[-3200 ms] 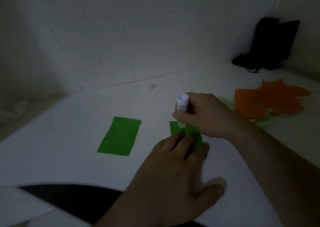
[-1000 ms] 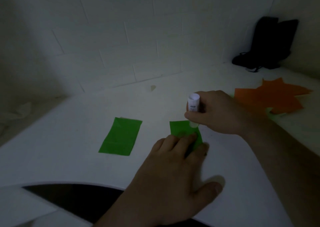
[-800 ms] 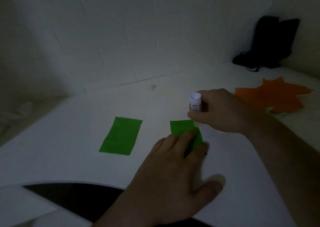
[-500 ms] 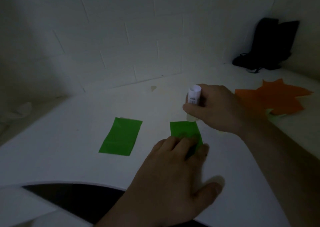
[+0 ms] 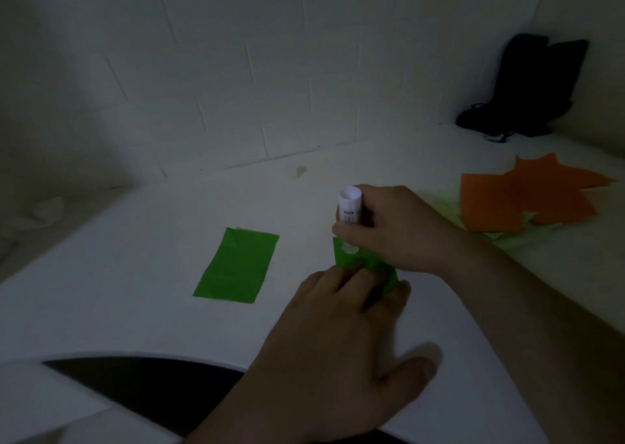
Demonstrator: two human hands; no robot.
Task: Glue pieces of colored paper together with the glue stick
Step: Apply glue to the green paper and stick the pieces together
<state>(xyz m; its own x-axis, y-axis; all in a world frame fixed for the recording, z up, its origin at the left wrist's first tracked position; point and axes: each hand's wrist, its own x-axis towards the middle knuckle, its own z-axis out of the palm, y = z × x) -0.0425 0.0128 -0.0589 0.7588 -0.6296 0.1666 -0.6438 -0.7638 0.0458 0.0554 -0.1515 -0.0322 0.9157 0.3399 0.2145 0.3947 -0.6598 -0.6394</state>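
Glue stick (image 5: 350, 207) is back down on the small green paper (image 5: 363, 262), tip now on its far-left corner after being lifted off half a second ago; right hand (image 5: 394, 229) wraps its barrel; left hand (image 5: 341, 335) presses flat fingers on the near edge as before; second green piece (image 5: 236, 264) unmoved on white table (image 5: 135, 274); gluing continues, joining not begun.
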